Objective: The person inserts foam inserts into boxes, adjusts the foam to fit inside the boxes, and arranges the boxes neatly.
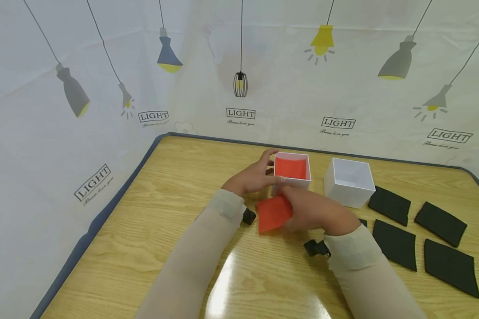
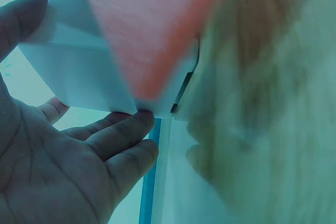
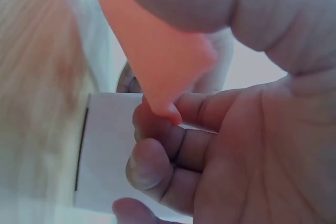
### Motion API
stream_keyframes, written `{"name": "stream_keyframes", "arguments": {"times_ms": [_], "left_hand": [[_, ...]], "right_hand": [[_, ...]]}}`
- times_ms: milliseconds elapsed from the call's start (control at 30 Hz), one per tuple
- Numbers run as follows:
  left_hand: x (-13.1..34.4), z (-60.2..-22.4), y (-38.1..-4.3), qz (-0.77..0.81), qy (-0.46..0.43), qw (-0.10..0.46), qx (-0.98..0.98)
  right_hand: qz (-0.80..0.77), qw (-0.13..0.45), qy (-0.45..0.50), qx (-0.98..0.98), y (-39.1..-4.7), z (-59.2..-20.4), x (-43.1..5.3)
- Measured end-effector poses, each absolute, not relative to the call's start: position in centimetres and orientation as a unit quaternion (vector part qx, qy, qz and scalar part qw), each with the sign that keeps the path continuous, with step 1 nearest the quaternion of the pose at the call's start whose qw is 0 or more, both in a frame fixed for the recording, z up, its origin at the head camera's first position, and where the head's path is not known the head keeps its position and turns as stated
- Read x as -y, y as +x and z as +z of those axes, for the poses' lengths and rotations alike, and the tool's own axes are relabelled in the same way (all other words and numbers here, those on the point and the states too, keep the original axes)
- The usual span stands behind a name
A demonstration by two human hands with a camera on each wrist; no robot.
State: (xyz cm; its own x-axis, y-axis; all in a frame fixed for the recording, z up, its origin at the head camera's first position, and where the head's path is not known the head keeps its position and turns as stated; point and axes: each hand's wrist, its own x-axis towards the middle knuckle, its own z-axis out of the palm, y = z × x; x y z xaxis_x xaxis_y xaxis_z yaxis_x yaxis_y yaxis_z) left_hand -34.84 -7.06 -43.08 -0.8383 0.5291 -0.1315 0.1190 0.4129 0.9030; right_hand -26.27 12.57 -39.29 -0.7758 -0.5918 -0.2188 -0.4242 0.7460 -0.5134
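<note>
A small white square box (image 1: 301,183) stands with its top open, and a red sheet (image 1: 290,168) lines its inside. My left hand (image 1: 253,177) holds this box from the left, its fingers along the far side and its thumb at the near rim. Just in front of the box, my right hand (image 1: 311,210) pinches another red sheet (image 1: 272,215) between thumb and fingers. That thin, soft-looking sheet is tilted, and its lower corner (image 3: 168,111) is bent against the fingers in the right wrist view. In the left wrist view the sheet (image 2: 149,30) hangs blurred before the box wall (image 2: 73,77).
A second white box (image 1: 345,192) stands to the right, its visible inside bare. Several black sheets (image 1: 395,243) lie on the wooden table (image 1: 143,248) at the right; one is partly behind my right wrist. A printed curtain (image 1: 279,119) rises behind the table's far edge.
</note>
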Motion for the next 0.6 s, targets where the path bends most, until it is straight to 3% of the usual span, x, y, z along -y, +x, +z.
{"name": "stream_keyframes", "arguments": {"times_ms": [600], "left_hand": [[7.0,-43.2,-34.8,0.510,0.199,0.203,-0.812]], "right_hand": [[-0.287,0.203,-0.287,-0.891,-26.0,-36.7,-14.8]]}}
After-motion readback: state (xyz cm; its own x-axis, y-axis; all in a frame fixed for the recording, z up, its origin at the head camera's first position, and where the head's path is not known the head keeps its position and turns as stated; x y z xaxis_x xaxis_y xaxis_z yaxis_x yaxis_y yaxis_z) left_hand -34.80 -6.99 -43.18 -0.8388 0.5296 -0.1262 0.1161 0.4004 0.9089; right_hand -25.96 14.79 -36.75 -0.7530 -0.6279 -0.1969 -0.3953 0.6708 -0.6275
